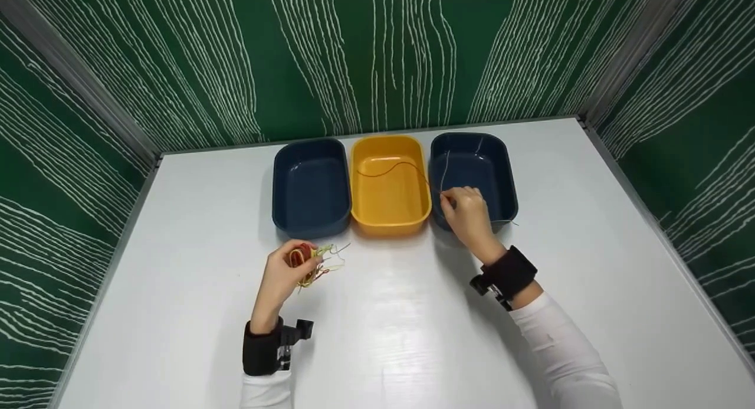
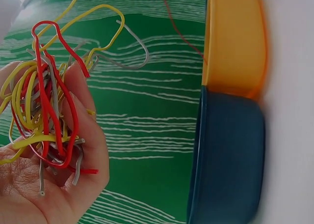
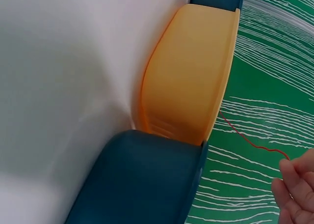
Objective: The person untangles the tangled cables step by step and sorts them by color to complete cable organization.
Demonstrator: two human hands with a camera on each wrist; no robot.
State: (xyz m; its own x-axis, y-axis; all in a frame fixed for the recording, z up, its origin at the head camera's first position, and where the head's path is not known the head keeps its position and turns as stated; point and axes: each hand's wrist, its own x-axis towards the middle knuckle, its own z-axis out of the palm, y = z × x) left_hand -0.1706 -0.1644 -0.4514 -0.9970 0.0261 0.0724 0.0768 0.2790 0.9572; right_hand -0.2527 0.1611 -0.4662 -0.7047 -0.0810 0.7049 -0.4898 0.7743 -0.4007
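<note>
My left hand (image 1: 283, 273) grips a tangled bundle of wires (image 2: 41, 101) in front of the left blue bin (image 1: 311, 187). Red, yellow and grey strands make up the bundle, and several loose ends stick out. Above the near part of the right blue bin (image 1: 501, 179), my right hand (image 1: 469, 214) pinches one end of a red wire (image 3: 251, 143). That wire curves away to the left, over the yellow bin (image 1: 389, 205). A thin grey wire (image 1: 444, 170) shows at the right blue bin; whether the right hand touches it, I cannot tell.
The three bins stand side by side on a white table (image 1: 383, 314), with the yellow one in the middle. Behind them rises a green wall (image 1: 354, 55) with wavy white lines. Similar panels flank the table on both sides.
</note>
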